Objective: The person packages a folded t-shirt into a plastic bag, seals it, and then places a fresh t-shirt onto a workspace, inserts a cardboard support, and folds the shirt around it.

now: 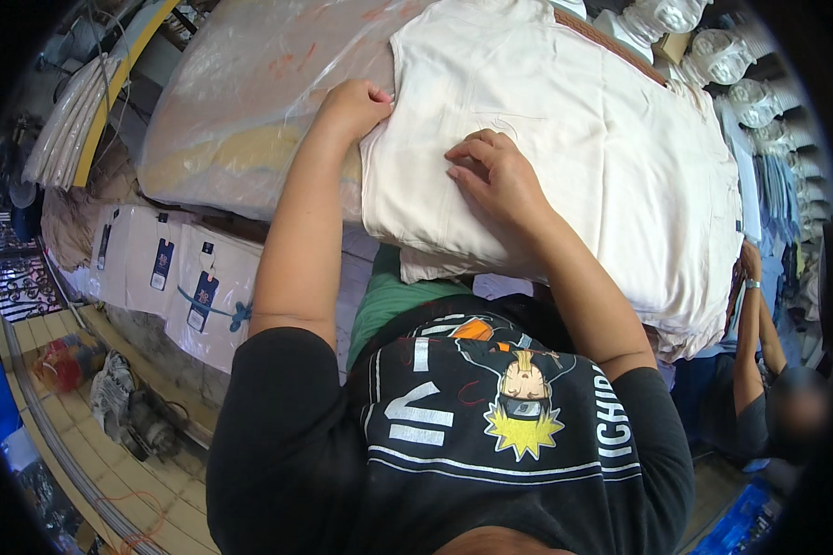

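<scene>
A cream-white fabric garment (565, 120) is spread on top of a stack of similar pale cloth in front of me. At its left edge my left hand (354, 109) is closed, fingers curled and pinching the cloth's border. Over the garment's middle is my right hand (495, 176), fingers bent, with a gap between thumb and forefinger and nothing between them. A short stitched line and a small thread-like curl (504, 126) show on the cloth just beyond this hand. The garment's underside is hidden.
A large plastic-wrapped bundle (241, 102) lies to the left. Below it are tagged white garments in clear bags (171, 277). White wrapped rolls (722, 55) line the far right. Another person's arm (752, 324) reaches to the stack's right side. A slatted bench (65, 407) stands at lower left.
</scene>
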Motion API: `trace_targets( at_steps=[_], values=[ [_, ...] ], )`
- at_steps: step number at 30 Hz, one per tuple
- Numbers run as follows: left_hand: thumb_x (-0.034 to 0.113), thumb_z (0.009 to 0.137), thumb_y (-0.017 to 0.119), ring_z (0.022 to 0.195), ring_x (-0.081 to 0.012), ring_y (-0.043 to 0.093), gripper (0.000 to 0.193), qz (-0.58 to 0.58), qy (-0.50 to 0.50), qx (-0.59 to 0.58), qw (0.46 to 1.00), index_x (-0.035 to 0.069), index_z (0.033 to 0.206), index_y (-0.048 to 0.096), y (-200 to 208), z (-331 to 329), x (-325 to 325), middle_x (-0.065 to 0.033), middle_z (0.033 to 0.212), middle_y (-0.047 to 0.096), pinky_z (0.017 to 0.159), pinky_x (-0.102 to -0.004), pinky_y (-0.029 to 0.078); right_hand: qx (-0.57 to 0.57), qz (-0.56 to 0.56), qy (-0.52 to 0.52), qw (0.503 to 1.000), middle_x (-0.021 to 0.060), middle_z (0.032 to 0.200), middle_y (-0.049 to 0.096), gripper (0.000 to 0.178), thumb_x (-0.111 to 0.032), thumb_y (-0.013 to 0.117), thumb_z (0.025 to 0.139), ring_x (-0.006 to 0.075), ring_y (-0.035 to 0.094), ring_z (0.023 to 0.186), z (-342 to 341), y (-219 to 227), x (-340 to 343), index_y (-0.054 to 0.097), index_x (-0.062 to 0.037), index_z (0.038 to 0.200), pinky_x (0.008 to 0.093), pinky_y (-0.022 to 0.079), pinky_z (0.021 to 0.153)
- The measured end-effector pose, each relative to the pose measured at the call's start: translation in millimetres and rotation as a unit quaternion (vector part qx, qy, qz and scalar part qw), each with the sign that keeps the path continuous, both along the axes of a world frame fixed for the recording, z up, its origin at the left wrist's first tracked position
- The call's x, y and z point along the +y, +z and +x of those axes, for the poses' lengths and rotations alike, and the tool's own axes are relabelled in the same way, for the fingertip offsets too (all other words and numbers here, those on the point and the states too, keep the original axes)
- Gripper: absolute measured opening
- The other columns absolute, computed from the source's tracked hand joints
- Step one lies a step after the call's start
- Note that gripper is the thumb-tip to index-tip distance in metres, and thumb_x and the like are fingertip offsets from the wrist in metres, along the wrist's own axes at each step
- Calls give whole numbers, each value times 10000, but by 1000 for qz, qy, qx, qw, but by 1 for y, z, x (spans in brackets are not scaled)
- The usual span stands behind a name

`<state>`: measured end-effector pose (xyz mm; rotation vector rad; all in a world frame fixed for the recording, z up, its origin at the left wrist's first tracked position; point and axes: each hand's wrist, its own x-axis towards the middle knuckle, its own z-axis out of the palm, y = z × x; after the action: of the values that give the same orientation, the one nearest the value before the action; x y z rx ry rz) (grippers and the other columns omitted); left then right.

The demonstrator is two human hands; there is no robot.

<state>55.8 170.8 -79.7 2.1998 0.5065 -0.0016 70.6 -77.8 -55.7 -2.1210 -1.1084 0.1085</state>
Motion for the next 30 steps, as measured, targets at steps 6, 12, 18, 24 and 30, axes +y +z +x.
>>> trace_targets(
  at_steps=[6,12,18,24,30],
  values=[
    [250,689,725,827,-210,634,376,213,37,-64,974,1,961,648,-3,0,-32,-137,912,664,754,-308,492,-8,10,8,1000,124,929,595,157,-119,652,755,308,545,891,1,-3,-1,650,-50,896,373,452,792],
    [314,664,763,774,-209,636,479,84,-45,79,992,-8,995,633,17,11,-21,-140,885,657,706,-316,500,-6,-6,8,1000,108,994,585,177,-108,660,767,287,535,948,-1,-4,-3,644,-59,937,352,441,831],
    [265,710,738,724,-240,651,415,-226,188,-24,956,-13,996,625,2,-21,18,-161,897,667,577,-371,519,-12,13,16,1000,120,980,593,147,-125,651,766,301,538,912,-2,-3,-10,650,-62,898,370,450,812],
    [331,750,684,895,-348,615,566,161,240,-35,957,5,1179,510,-8,-51,23,-150,947,645,824,-447,485,7,12,14,1000,116,959,602,139,-162,646,775,308,546,922,-1,-1,-11,653,-67,877,379,459,801],
    [356,718,699,1193,-366,440,651,236,141,-9,962,16,1229,483,9,-18,-9,-199,1276,486,973,-466,380,-16,1,-1,1000,125,933,628,228,-212,641,810,258,615,845,16,17,11,648,-35,952,338,485,739]
  ],
)
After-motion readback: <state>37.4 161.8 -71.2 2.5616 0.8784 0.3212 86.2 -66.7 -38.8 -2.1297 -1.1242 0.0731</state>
